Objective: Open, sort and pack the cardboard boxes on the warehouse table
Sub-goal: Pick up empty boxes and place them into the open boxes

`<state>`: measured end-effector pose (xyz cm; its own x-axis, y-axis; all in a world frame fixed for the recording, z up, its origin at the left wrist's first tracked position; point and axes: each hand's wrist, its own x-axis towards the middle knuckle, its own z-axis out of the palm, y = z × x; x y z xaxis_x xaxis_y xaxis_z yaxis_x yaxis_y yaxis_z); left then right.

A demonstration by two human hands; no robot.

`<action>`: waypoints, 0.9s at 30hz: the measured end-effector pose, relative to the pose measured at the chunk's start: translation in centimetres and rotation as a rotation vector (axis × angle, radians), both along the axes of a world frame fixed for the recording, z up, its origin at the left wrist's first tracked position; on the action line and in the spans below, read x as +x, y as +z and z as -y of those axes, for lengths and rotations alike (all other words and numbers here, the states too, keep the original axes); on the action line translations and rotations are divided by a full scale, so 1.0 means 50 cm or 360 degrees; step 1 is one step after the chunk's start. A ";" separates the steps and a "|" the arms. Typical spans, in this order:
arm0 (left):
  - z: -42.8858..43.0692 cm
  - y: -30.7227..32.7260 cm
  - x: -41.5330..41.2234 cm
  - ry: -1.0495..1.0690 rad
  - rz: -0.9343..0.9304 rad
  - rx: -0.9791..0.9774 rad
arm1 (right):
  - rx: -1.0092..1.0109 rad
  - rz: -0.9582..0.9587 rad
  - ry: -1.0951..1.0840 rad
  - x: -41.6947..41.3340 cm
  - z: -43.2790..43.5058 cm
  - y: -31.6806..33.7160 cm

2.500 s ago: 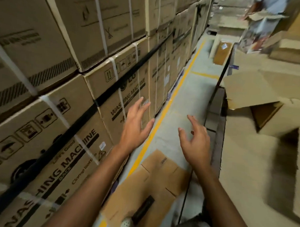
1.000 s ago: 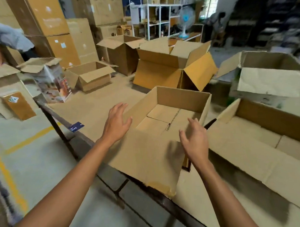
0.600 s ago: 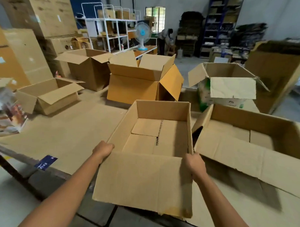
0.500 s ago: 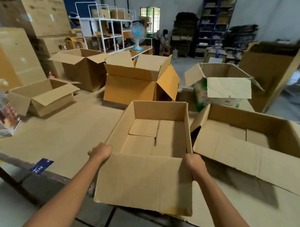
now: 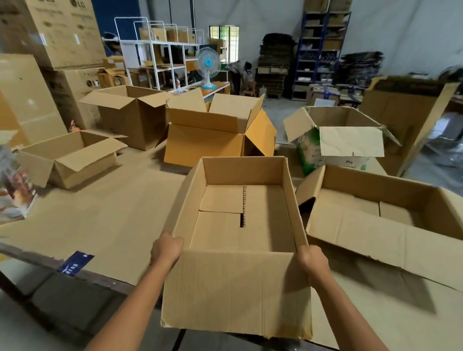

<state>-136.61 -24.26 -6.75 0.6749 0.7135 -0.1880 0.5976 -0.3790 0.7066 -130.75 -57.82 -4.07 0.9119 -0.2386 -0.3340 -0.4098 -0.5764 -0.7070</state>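
A second ago both hands hovered spread above the open box (image 5: 262, 229); now they have closed on it, and the grip matches the one half a second back, with the box hardly shifted. The left hand (image 5: 167, 248) holds the near left corner and the right hand (image 5: 312, 259) the near right corner. On each hand the fingers (image 5: 171, 239) are curled tight over the rim where the side wall meets the folded-down front flap; the fingertips are hidden inside. The box sits at the near edge of the cardboard-covered surface (image 5: 113, 223), its front flap hanging down past that edge toward the floor, its inside empty with the bottom flaps closed. On the right its wall stands just beside the raised flap of a wide box (image 5: 380, 238), leaving little room there. To the left lies a broad bare stretch, reaching to a low box (image 5: 68, 159) well apart and a blue label (image 5: 76, 263) at the edge. Behind, an orange box (image 5: 202, 145) stands near, with a narrow gap between it and the far wall.
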 end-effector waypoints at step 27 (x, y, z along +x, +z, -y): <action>0.043 0.337 0.051 0.0120 0.1403 -0.0474 | 0.0612 0.0847 -0.0276 -0.006 0.017 0.286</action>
<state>-134.06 -26.41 10.09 0.6148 0.7659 0.1881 -0.1851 -0.0917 0.9784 -131.06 -58.66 10.25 0.9348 -0.3501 0.0596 -0.0129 -0.2011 -0.9795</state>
